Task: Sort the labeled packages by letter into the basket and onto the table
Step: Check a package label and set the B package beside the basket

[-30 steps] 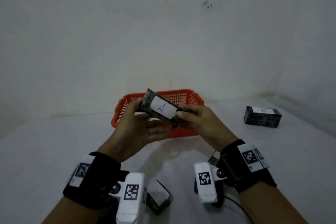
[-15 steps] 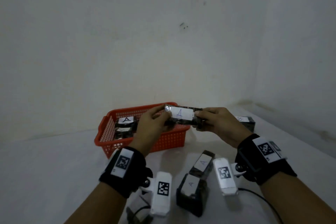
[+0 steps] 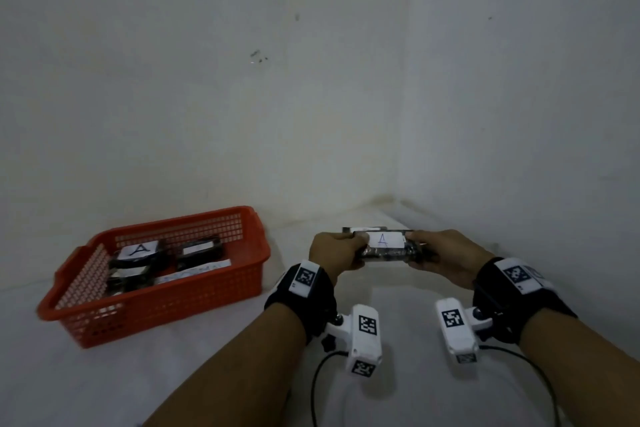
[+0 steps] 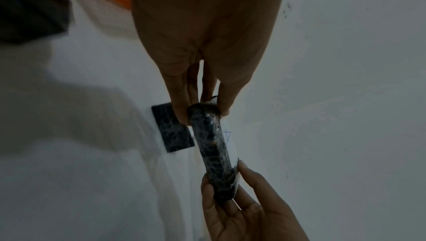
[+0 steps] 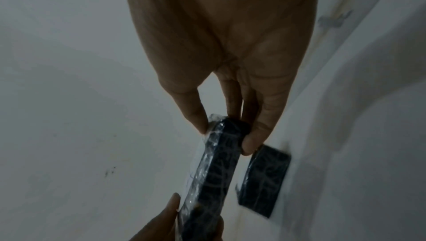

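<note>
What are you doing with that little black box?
A person is sorting wrapped black packages by the letter on each label. Right now the left hand and the right hand each pinch one end of a package marked A, holding it above the white table. The orange basket sits off to the left with other packages inside, one of them also showing an A. Another dark package lies on the table just beyond the hands.

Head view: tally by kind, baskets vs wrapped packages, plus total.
Orange basket: 1
Dark packages: 4 clear. These are the A package pinched by the left hand and right hand, the table package, and two basket packages. More may lie stacked beneath; I can't separate them.
Total: 5, at least.
</note>
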### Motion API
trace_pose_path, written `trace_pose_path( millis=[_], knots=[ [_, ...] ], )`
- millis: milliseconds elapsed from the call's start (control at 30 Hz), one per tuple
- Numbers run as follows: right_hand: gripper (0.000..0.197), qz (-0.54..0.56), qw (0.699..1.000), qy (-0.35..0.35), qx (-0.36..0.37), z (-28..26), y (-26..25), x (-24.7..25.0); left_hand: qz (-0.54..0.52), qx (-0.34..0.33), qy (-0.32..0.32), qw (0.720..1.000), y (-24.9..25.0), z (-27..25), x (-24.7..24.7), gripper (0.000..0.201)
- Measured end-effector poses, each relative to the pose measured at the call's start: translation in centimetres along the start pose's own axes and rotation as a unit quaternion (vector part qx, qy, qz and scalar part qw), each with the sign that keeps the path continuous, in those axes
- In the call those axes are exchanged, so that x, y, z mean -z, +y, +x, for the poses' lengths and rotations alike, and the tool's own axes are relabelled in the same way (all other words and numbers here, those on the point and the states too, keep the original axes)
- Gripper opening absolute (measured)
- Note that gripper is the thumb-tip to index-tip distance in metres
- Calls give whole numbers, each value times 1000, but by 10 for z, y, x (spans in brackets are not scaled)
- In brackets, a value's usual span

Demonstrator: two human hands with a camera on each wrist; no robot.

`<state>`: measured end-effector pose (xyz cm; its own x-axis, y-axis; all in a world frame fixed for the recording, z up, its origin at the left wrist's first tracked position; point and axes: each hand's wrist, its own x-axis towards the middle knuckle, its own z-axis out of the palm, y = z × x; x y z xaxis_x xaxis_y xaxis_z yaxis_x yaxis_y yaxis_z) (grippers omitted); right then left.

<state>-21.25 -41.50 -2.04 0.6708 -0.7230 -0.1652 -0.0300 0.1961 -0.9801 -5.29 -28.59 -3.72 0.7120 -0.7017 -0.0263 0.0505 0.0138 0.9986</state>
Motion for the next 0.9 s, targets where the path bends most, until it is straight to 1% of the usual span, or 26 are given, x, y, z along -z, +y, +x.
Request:
trace_pose_path(
  millis=[133, 267, 333, 400, 467, 533, 600, 633, 767, 900],
  knots=[
    [24, -25, 998, 48, -36, 22, 14, 39, 50, 35, -35, 998, -22, 21, -37, 36],
    [27, -85, 990, 96, -56, 45, 25, 62, 108, 55, -33, 992, -37, 42, -60, 45],
    [35, -137, 982, 120, -59, 60, 29, 71, 187, 45, -18, 981, -43, 52, -67, 49],
    [41, -172, 974, 134, -62, 73, 34, 78, 237, 26, 10, 971, -46, 58, -70, 48],
    [45, -184, 971, 138, -59, 84, 38, 82, 305, 13, -4, 952, -46, 62, -73, 46],
    [42, -193, 969, 143, -52, 84, 36, 76, 348, 15, -3, 937, -47, 68, -75, 43],
    [32, -196, 968, 153, -40, 88, 36, 73, 369, 20, 5, 929, -48, 70, -76, 44],
    [32, -205, 965, 160, -37, 90, 36, 72, 375, 24, 13, 927, -49, 72, -76, 45],
    [38, -269, 948, 171, -29, 102, 42, 75, 373, 37, 38, 926, -55, 78, -75, 49],
    [37, -279, 944, 174, -28, 100, 41, 72, 391, 36, 34, 919, -52, 79, -75, 50]
  ],
)
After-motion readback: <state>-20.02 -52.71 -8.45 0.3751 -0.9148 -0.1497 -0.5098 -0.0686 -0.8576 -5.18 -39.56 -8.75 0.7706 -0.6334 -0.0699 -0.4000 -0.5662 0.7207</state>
